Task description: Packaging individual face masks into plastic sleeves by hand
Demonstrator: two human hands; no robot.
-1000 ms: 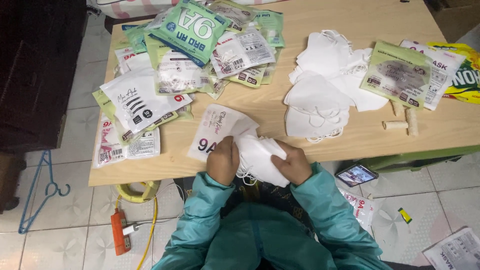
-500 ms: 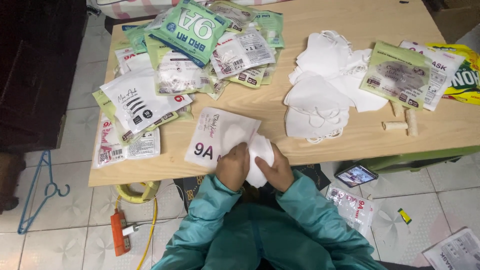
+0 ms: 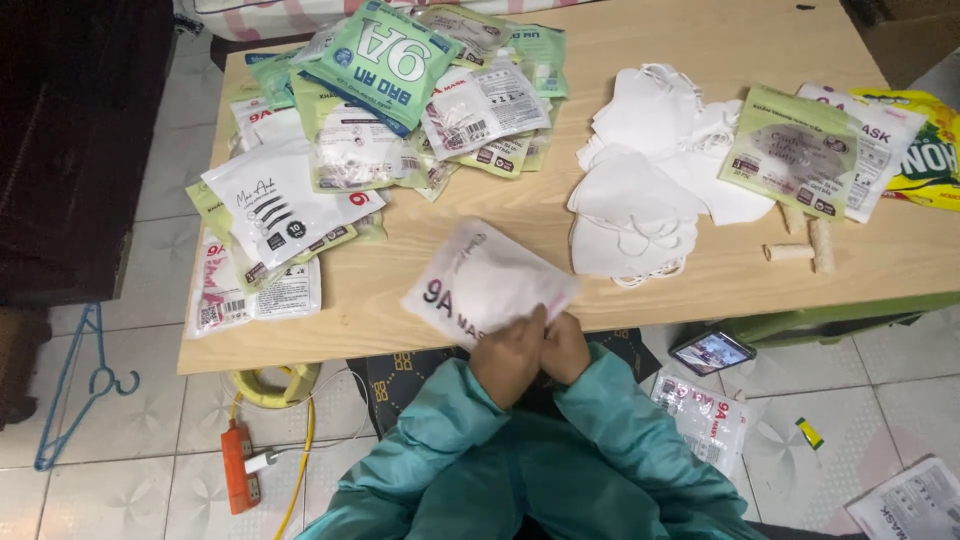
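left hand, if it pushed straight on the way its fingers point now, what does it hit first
The left hand already grips the white mask pouch; going on up and right, it would probably meet the pile of loose white masks next.

White pouch (image 3: pixel 480 280) with red-and-black print, teal sleeves (image 3: pixel 440 430), green packet (image 3: pixel 380 60), pale wood-grain table (image 3: pixel 720 40), orange power strip (image 3: pixel 237 467)

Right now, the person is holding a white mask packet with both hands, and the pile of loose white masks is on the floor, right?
Not quite. The head view shows both hands, left hand and right hand, on the white mask packet, but the pile of loose white masks lies on the wooden table, not on the floor.
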